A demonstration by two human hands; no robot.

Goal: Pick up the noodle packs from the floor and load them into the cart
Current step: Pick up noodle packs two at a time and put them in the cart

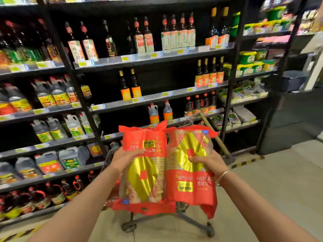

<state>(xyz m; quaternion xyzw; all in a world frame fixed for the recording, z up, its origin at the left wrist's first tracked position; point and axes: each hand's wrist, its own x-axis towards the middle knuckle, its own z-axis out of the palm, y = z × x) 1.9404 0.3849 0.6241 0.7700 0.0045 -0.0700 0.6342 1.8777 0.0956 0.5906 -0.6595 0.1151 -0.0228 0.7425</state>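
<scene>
I hold two red and gold packs side by side at chest height, over the cart. My left hand (125, 157) grips the left pack (145, 173) by its left edge, thumb across the front. My right hand (208, 162) grips the right pack (190, 165) on its right side; a thin bracelet sits on that wrist. The cart (167, 222) stands directly behind and below the packs; only its dark lower frame and wheels show clearly, and its basket is mostly hidden by the packs.
Dark shelving (153, 62) full of sauce and vinegar bottles fills the view ahead and to the left. A broom handle (212, 131) leans against the shelf to the right of the cart. Pale floor (279, 180) with a yellow-black stripe extends to the right.
</scene>
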